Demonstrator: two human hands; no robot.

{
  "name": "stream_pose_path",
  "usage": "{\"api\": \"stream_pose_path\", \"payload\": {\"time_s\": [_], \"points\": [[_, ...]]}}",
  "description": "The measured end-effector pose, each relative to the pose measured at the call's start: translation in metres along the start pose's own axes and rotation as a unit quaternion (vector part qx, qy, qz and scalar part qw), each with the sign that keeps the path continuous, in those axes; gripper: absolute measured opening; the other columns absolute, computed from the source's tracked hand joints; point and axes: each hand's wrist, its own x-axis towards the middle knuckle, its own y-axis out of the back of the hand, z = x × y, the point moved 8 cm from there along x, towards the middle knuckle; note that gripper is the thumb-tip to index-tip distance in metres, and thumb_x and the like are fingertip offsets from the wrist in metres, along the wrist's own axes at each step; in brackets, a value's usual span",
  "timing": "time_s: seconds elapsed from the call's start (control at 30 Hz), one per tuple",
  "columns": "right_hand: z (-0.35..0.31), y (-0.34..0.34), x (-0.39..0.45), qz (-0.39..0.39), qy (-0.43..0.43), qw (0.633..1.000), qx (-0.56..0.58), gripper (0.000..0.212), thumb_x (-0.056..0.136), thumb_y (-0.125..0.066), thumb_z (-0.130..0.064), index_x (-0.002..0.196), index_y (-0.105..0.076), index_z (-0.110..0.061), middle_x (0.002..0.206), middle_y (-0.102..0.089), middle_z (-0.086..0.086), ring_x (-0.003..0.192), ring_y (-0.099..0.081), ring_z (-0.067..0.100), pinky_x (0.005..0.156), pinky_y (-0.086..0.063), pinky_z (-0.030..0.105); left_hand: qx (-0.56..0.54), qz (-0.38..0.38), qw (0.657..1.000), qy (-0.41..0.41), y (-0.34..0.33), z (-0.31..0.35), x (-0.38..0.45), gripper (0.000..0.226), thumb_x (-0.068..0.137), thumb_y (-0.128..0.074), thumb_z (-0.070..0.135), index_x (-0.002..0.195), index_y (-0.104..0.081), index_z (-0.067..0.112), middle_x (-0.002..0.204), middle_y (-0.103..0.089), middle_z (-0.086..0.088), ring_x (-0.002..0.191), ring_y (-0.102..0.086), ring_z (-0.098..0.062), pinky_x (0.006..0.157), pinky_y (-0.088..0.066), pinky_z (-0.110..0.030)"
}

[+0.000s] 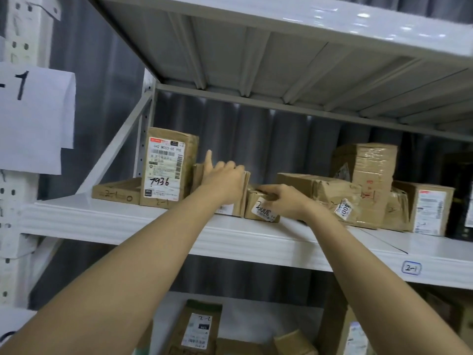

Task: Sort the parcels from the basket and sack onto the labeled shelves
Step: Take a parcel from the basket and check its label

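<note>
Both my arms reach up to the white metal shelf (128, 221) tagged 2-1 (411, 268). My left hand (224, 179) grips the top of a thin upright cardboard parcel (242, 198), its thumb sticking up. My right hand (284, 201) holds a small low cardboard box (258, 210) with a white handwritten label, right beside the thin parcel. To the left stands a tall box marked 7936 (166, 167) and a flat box (115, 190) lies beyond it.
Several taped cardboard boxes (358, 190) crowd the shelf's right part, one with a white label (430, 208) at the far right. The shelf below holds more parcels (197, 329). A paper sign (33, 116) hangs on the left upright. Another shelf deck (281, 47) is overhead.
</note>
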Motion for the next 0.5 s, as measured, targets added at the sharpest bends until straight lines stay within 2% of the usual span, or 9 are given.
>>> {"api": "stream_pose_path", "payload": {"time_s": [0.07,0.17,0.23,0.3,0.37,0.43,0.5], "points": [[-0.003,0.009,-0.005,0.021,0.036,0.999,-0.012,0.055,0.093,-0.059,-0.023,0.145,-0.044,-0.03,0.14,-0.054,-0.004,0.126,-0.052,0.016,0.102,-0.045,0.032,0.014,0.019,1.0,0.012,0.003,0.002,0.002,0.049,0.099,-0.036,0.029,0.147,-0.03,0.02,0.149,-0.036,-0.006,0.141,-0.026,-0.026,0.114,0.015,-0.057],[-0.001,0.067,-0.025,0.214,0.106,0.971,-0.011,0.042,0.095,-0.056,-0.028,0.137,-0.053,-0.026,0.14,-0.053,-0.005,0.128,-0.048,0.015,0.104,-0.042,0.032,0.016,0.057,0.998,-0.009,0.011,0.018,0.006,0.056,0.099,-0.038,0.028,0.151,-0.019,0.021,0.157,-0.019,-0.005,0.147,-0.009,-0.023,0.114,0.015,-0.054],[0.027,0.102,-0.031,0.276,0.072,0.958,-0.006,0.036,0.097,-0.054,-0.031,0.133,-0.056,-0.028,0.141,-0.05,-0.003,0.133,-0.041,0.018,0.108,-0.038,0.038,-0.013,0.049,0.998,-0.04,0.01,0.038,0.011,0.053,0.099,-0.037,0.03,0.15,-0.025,0.021,0.157,-0.022,-0.002,0.147,-0.011,-0.02,0.115,0.013,-0.051],[0.07,0.115,-0.027,0.239,-0.017,0.97,-0.038,0.042,0.096,-0.05,-0.049,0.134,-0.055,-0.033,0.149,-0.041,-0.002,0.141,-0.029,0.023,0.114,-0.028,0.045,-0.034,0.014,0.997,-0.062,0.001,0.059,0.016,0.049,0.1,-0.035,0.033,0.147,-0.034,0.02,0.152,-0.032,-0.001,0.144,-0.021,-0.018,0.115,0.012,-0.051],[0.103,0.11,-0.027,0.164,-0.084,0.982,-0.032,0.058,0.09,-0.039,-0.07,0.138,-0.05,-0.039,0.155,-0.034,-0.002,0.145,-0.024,0.026,0.118,-0.02,0.051,-0.034,-0.023,0.997,-0.07,-0.01,0.074,0.019,0.045,0.1,-0.033,0.034,0.141,-0.042,0.019,0.143,-0.044,-0.003,0.137,-0.034,-0.021,0.117,0.01,-0.051],[0.12,0.098,-0.029,0.096,-0.111,0.989,-0.022,0.067,0.087,-0.028,-0.079,0.142,-0.042,-0.043,0.158,-0.028,-0.003,0.147,-0.021,0.028,0.118,-0.015,0.055,-0.029,-0.048,0.996,-0.071,-0.02,0.084,0.022,0.039,0.1,-0.032,0.032,0.13,-0.052,0.018,0.132,-0.054,-0.005,0.128,-0.045,-0.024,0.117,0.007,-0.051],[0.124,0.088,-0.032,0.053,-0.116,0.991,-0.043,0.068,0.087,-0.022,-0.079,0.146,-0.035,-0.046,0.16,-0.024,-0.003,0.148,-0.015,0.029,0.119,-0.011,0.057,-0.039,-0.067,0.995,-0.071,-0.028,0.088,0.022,0.036,0.099,-0.032,0.031,0.119,-0.059,0.017,0.126,-0.057,-0.005,0.121,-0.05,-0.025,0.117,-0.007,-0.048]]}}
